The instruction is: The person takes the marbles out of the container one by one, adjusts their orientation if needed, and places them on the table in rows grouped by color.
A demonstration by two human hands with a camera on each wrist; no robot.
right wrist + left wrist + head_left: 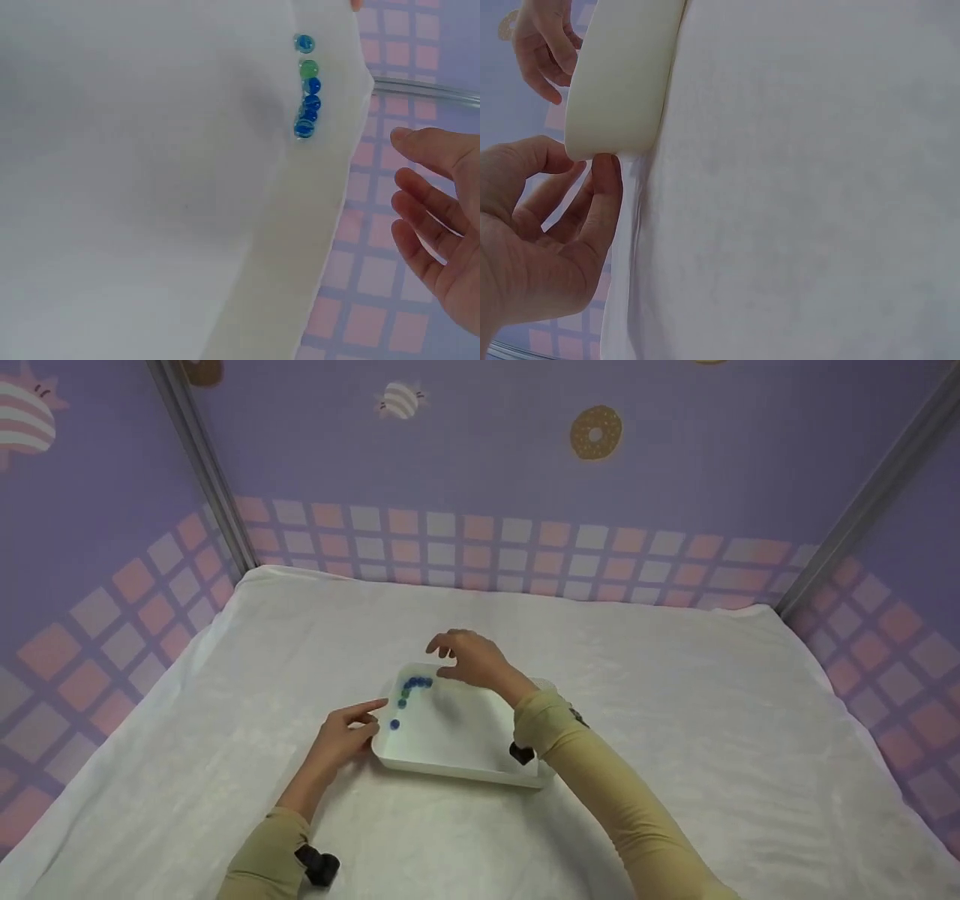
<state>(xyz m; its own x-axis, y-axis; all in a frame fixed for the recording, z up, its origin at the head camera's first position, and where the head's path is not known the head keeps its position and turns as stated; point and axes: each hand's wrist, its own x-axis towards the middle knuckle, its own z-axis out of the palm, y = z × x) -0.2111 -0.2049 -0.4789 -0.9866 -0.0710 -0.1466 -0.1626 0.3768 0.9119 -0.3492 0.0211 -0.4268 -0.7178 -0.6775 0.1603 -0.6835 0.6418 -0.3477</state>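
Observation:
A shallow white tray [465, 742] lies on the cloth in the head view. Several blue marbles [312, 103] and a green marble [309, 70] line up along its far left corner, and a lone blue marble [394, 724] sits nearer along the left wall. My left hand [343, 740] holds the tray's left end; in the left wrist view its thumb and finger are bent against the end wall [619, 112]. Over the far rim hovers my right hand [474, 658], fingers loosely curved apart, holding nothing.
White cloth [675, 735] covers the table around the tray. Purple patterned panels [487, 457] rise behind and at both sides, joined by grey metal posts [202, 457]. Small black wrist cameras [321, 868] sit on both sleeves; the right forearm crosses the tray's right side.

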